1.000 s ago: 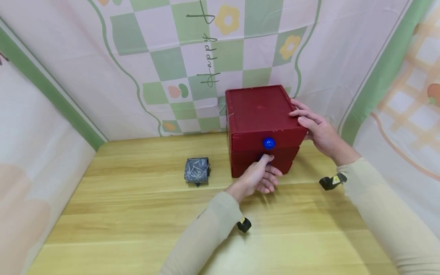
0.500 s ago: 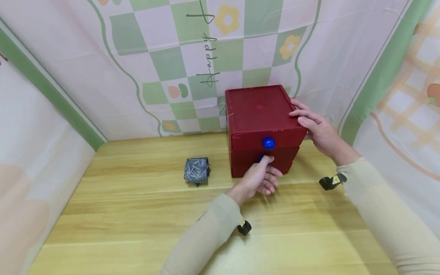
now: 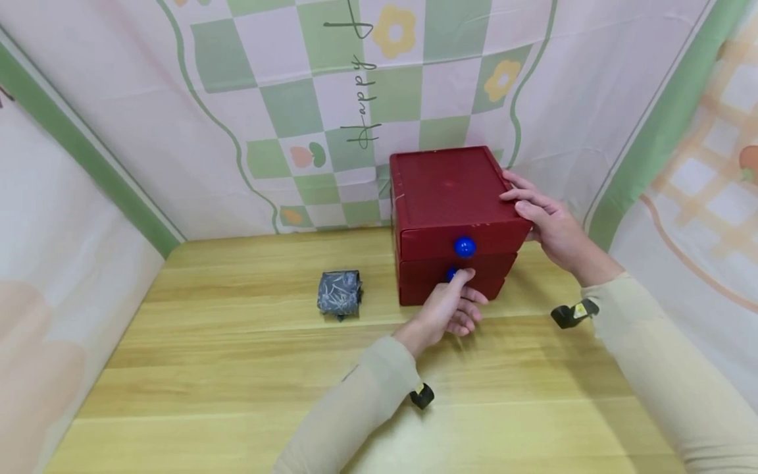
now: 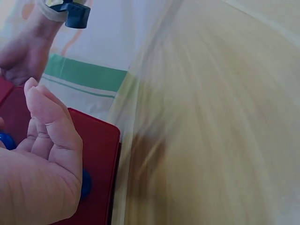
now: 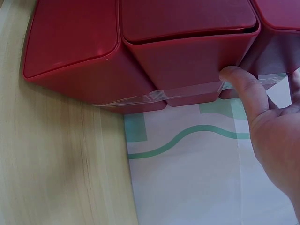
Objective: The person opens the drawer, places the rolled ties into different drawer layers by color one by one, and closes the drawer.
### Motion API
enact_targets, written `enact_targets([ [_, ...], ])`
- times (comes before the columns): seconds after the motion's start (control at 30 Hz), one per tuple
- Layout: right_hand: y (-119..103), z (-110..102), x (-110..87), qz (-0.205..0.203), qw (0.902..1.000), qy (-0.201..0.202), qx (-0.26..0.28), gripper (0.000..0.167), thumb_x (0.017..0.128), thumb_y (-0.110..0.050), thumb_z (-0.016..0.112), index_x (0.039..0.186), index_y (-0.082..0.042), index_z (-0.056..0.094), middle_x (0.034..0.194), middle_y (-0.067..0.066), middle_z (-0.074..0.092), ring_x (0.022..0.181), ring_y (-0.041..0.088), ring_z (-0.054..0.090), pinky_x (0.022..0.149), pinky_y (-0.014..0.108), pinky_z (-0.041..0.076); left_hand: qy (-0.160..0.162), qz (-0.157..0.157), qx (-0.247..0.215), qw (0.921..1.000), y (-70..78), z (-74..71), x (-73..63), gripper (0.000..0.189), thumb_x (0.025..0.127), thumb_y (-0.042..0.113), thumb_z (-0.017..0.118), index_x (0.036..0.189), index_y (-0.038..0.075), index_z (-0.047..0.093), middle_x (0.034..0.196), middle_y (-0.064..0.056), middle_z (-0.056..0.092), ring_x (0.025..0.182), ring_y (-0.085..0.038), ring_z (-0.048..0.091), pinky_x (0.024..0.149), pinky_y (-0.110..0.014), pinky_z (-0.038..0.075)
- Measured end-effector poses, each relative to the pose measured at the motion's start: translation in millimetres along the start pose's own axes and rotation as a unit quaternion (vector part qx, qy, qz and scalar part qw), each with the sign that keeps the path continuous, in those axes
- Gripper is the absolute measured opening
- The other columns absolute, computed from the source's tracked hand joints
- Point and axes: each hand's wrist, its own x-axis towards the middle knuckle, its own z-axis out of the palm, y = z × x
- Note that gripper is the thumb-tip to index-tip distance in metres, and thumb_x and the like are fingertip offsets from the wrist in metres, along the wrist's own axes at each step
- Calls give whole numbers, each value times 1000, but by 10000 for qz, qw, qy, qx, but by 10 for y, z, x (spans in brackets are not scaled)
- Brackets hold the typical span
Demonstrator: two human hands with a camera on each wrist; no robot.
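Note:
A red drawer cabinet (image 3: 450, 187) stands on the wooden table against the back cloth. On its front the top drawer carries a blue knob (image 3: 464, 247). My left hand (image 3: 439, 311) is at a lower blue knob (image 3: 452, 272), with thumb and forefinger about it; the other fingers curve loosely below. In the left wrist view another blue knob (image 4: 86, 183) shows behind the hand. My right hand (image 3: 551, 227) rests on the cabinet's right top edge, its fingers spread over the side. The right wrist view shows the fingertip touching the red side wall (image 5: 187, 65).
To the cabinet's left, a small dark grey patterned pouch-like item (image 3: 339, 293) lies on the table (image 3: 237, 368). Printed cloth (image 3: 331, 112) encloses the back and sides. Clear tape (image 5: 183, 92) runs across the cabinet's side.
My left hand and forearm have shifted very slightly towards me, and more of the lower blue knob shows. My right hand keeps its place on the cabinet.

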Motion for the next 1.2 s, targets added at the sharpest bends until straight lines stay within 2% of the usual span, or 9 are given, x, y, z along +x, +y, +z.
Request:
enact_targets([
  [0.13,1,-4,-2,-19,10000,14,-12,31,107,-8,47,131,-3,65,166,1,23,145,27,25,71,28,60,65,-14,244,9997,-50,6,-23,61,89,70,59,86,11,72,64,-4,63,44,-11,52,39,-21,44],
  [0.23,-3,-4,-3,-23,10000,13,-19,31,107,-8,47,132,-3,65,166,1,23,144,28,26,71,28,60,63,-39,395,9992,-84,-4,-39,65,89,73,57,87,11,73,65,-4,64,45,-12,52,39,-21,45],
  [0.57,-15,2,-2,22,10000,28,-26,31,107,-9,47,132,-3,65,166,1,23,146,27,24,72,28,60,125,-184,399,9990,-177,-132,-62,60,89,69,60,86,11,74,66,-4,65,46,-12,53,40,-21,46],
  [1.2,-7,13,1,0,10000,-7,27,31,107,-8,46,132,-2,64,166,2,23,147,27,22,71,27,60,-255,-797,488,9953,-165,-259,-65,65,94,67,53,91,5,74,72,-7,67,52,-14,60,48,-29,56],
])
